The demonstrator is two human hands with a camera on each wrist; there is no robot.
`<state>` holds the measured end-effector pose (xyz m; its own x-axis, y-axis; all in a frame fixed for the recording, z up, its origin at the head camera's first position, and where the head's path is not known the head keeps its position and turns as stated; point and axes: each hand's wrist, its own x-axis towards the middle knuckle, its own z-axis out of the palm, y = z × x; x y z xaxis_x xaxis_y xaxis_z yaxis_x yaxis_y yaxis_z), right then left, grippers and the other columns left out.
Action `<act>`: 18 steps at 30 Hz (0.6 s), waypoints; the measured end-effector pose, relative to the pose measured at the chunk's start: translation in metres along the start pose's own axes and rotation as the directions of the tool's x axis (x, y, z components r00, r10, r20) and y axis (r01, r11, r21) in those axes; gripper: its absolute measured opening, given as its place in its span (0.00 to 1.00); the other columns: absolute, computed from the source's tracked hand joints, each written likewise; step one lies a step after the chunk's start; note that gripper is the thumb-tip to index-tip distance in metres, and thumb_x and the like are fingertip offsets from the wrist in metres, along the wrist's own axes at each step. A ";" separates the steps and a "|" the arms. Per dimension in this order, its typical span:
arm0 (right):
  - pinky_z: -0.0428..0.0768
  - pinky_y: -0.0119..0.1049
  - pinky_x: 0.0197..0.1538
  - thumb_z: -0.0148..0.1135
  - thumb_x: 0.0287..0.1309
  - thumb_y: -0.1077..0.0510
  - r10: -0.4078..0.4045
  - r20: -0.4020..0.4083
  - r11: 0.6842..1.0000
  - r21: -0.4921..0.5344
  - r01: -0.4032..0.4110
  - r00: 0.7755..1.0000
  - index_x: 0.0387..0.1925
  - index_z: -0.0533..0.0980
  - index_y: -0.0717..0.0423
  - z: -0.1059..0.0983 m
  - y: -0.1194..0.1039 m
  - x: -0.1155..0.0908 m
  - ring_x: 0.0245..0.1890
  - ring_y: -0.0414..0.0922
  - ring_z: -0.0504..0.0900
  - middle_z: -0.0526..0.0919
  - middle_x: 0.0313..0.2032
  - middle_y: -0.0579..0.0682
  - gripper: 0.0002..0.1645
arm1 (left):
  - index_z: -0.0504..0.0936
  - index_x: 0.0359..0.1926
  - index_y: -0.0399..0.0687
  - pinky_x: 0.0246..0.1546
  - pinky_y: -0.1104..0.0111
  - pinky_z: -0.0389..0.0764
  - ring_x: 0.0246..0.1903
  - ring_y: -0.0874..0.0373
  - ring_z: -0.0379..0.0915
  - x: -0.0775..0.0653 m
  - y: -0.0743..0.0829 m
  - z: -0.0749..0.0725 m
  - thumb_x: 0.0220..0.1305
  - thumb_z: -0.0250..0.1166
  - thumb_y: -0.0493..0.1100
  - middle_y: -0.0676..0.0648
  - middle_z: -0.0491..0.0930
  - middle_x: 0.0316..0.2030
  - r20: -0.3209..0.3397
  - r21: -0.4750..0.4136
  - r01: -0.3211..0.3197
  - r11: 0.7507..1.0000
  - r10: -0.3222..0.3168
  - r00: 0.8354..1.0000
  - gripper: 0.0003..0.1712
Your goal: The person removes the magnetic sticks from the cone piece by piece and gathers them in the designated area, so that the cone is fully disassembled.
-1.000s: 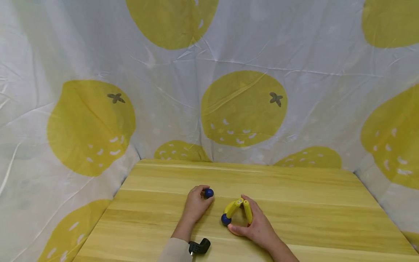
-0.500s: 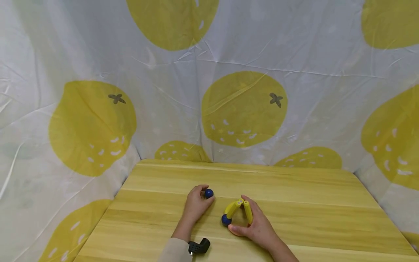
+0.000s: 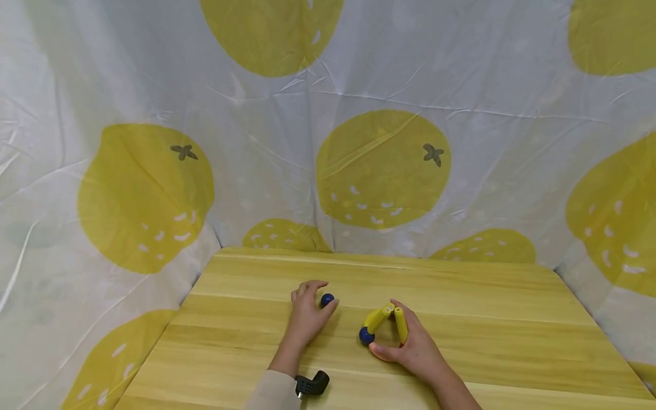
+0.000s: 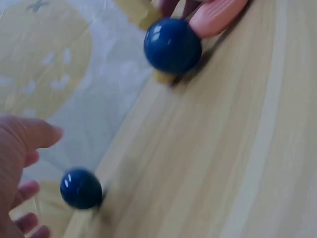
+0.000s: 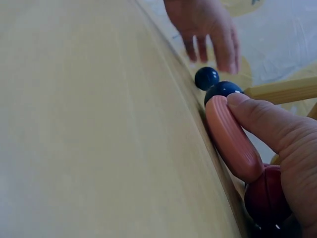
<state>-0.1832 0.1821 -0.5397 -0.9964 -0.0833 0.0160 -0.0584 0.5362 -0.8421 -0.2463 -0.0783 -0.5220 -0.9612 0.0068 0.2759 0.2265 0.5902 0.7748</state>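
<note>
Clearly, the left hand (image 3: pixel 306 316) has nothing in its grasp: its fingers and thumb are spread around the loose blue ball (image 3: pixel 328 299), and the left wrist view shows a gap between them and it. That ball appears to rest on the worktop (image 3: pixel 487 319), just beside the frame of rods and balls (image 3: pixel 380 320). The right hand (image 3: pixel 421 348) grips this frame, its thumb pressed on the pink curved rod (image 5: pixel 234 139) near the attached blue ball (image 3: pixel 366 336); a dark red ball (image 5: pixel 268 196) sits at the rod's other end.

For good handling, the right hand should hold the frame still with light, even pressure, since squeezing could pull the leaning yellow rods (image 3: pixel 402 326) out of line. A round ball would probably roll if nudged, so thumb and forefinger should meet it from opposite sides at once. The pale spots on the rods' upper ends may be magnets; if so, bringing a ball near slowly would avoid a sudden snap.

No brand, label or writing can be read on the toy pieces, the black device (image 3: pixel 312 383) by the sleeve (image 3: pixel 277 390), or the fruit-printed cloth (image 3: pixel 461 68).
</note>
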 end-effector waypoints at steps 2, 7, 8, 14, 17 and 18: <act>0.70 0.63 0.68 0.82 0.36 0.30 -0.007 -0.005 1.000 -0.003 0.007 1.000 0.78 0.54 0.37 -0.003 0.002 0.001 0.73 0.58 0.68 0.66 0.74 0.50 0.71 | 0.82 0.57 0.49 0.58 0.44 0.72 0.62 0.41 0.61 -0.003 0.013 0.002 0.63 0.73 0.47 0.41 0.74 0.62 -0.028 -0.007 -0.078 0.997 0.078 0.997 0.23; 0.67 0.65 0.70 0.82 0.37 0.30 -0.029 0.001 1.000 0.000 0.029 1.000 0.79 0.55 0.41 -0.006 0.003 0.001 0.74 0.58 0.66 0.65 0.74 0.51 0.71 | 0.82 0.57 0.54 0.59 0.48 0.73 0.61 0.47 0.66 -0.017 0.048 0.013 0.66 0.70 0.52 0.48 0.79 0.57 0.060 -0.094 -0.233 0.968 0.239 0.969 0.20; 0.66 0.64 0.71 0.82 0.37 0.30 -0.032 0.002 0.999 0.002 0.032 0.999 0.79 0.55 0.42 -0.006 0.003 0.001 0.74 0.58 0.65 0.65 0.75 0.51 0.71 | 0.81 0.58 0.55 0.59 0.50 0.74 0.60 0.49 0.68 -0.020 0.053 0.016 0.67 0.69 0.53 0.49 0.80 0.57 0.092 -0.127 -0.239 0.963 0.251 0.963 0.22; 0.64 0.64 0.72 0.83 0.38 0.33 -0.062 -0.006 0.998 0.024 0.062 0.998 0.78 0.57 0.42 -0.004 0.002 0.002 0.76 0.58 0.62 0.62 0.76 0.51 0.68 | 0.72 0.66 0.50 0.56 0.62 0.81 0.52 0.57 0.79 -0.032 0.070 0.034 0.65 0.72 0.51 0.47 0.82 0.52 0.182 -0.278 -0.220 0.935 0.276 0.944 0.32; 0.69 0.60 0.70 0.84 0.37 0.35 -0.067 -0.013 0.997 0.038 0.068 0.998 0.77 0.58 0.40 -0.003 0.003 0.002 0.73 0.56 0.67 0.64 0.75 0.50 0.68 | 0.71 0.66 0.49 0.51 0.66 0.83 0.47 0.59 0.81 -0.035 0.071 0.039 0.65 0.73 0.49 0.47 0.82 0.51 0.184 -0.267 -0.227 0.937 0.281 0.942 0.33; 0.71 0.58 0.68 0.85 0.37 0.35 -0.065 -0.013 0.997 0.042 0.065 0.998 0.77 0.58 0.40 -0.003 0.003 0.002 0.71 0.55 0.69 0.65 0.74 0.50 0.68 | 0.71 0.67 0.49 0.50 0.67 0.83 0.46 0.61 0.81 -0.036 0.071 0.040 0.65 0.72 0.49 0.48 0.83 0.50 0.182 -0.257 -0.231 0.938 0.281 0.942 0.32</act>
<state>-0.1858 0.1859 -0.5401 -0.9913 -0.1067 0.0774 -0.1204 0.4936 -0.8613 -0.2022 -0.0045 -0.4998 -0.8705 0.3190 0.3747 0.4749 0.3450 0.8096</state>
